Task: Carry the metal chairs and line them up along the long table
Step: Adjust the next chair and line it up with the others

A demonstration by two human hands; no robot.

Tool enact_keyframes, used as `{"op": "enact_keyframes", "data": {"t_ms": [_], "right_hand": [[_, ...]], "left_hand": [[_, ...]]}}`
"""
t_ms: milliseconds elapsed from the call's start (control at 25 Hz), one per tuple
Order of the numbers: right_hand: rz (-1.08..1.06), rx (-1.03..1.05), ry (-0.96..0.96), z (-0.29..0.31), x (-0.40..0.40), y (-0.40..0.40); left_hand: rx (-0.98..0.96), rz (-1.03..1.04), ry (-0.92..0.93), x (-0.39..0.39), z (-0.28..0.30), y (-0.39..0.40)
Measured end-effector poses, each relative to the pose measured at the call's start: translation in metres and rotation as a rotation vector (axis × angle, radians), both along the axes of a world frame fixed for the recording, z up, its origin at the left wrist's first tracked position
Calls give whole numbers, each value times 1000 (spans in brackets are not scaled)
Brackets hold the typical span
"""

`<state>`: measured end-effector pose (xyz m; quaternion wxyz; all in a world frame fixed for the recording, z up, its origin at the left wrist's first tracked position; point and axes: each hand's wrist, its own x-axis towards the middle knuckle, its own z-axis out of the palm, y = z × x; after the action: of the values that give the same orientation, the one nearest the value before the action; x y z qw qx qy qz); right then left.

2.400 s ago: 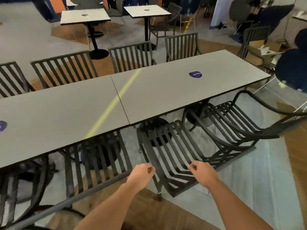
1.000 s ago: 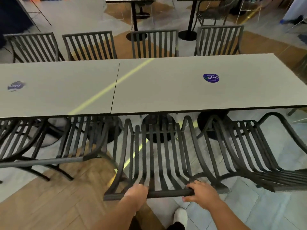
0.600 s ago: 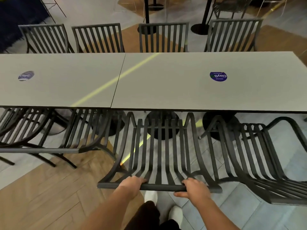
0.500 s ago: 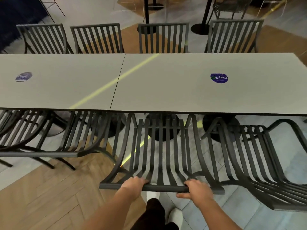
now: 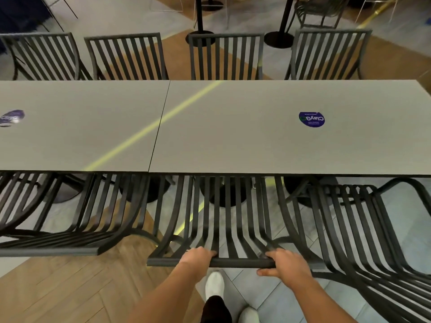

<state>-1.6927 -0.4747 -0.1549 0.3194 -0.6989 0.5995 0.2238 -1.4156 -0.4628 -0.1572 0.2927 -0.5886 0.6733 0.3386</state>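
left hand [image 5: 198, 257] + right hand [image 5: 285, 264]: fingers clamped on top rail of dark slatted metal chair [image 5: 224, 217] | seat tucked under long grey counter [image 5: 233, 127] | matching chairs either side

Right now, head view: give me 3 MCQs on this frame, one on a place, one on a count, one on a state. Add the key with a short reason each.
1. Where is the round blue sticker?
A. On the right half of the long table
B. On a chair seat
C. On the floor

2. How many chair backs show along the table's far side?
A. Two
B. Four
C. Six

3. What are the hands doing?
A. Both hang free
B. Only one touches the table
C. Both grip the top rail of the middle chair

Key: 1 A, the sticker lies right of the tabletop seam. 2 B, four slatted backs stand beyond the far edge. 3 C, the left hand and the right hand curl round the rail.
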Motion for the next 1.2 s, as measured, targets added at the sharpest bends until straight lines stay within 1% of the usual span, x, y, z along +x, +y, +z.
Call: {"op": "enact_keyframes", "data": {"t_ms": [80, 200, 440, 600, 680, 760, 840, 920, 1040, 1200], "right_hand": [[44, -6, 14, 0, 0, -4], [86, -67, 15, -3, 1, -2], [57, -23, 28, -1, 3, -4], [-14, -6, -2, 2, 5, -5], [-71, 20, -36, 8, 5, -4], [-179, 46, -109, 17, 2, 0], [-327, 48, -205, 26, -3, 4], [-490, -23, -273, 35, -12, 7], [-626, -169, -254, 45, -35, 12], [-689, -307, -166, 52, -88, 36]], "left_hand": [[23, -10, 5, -1, -3, -5], [27, -40, -17, 1, -5, -4], [35, -31, 16, 1, -2, -4], [47, 34, 41, 1, -3, -5], [66, 96, 86, 3, -3, -6], [83, 124, 142, 4, -2, -9], [106, 93, 187, 2, 4, -17], [78, 45, 207, -8, 11, -30], [-10, 58, 289, -37, 25, -46], [-78, 9, 387, -106, 48, -52]]}}
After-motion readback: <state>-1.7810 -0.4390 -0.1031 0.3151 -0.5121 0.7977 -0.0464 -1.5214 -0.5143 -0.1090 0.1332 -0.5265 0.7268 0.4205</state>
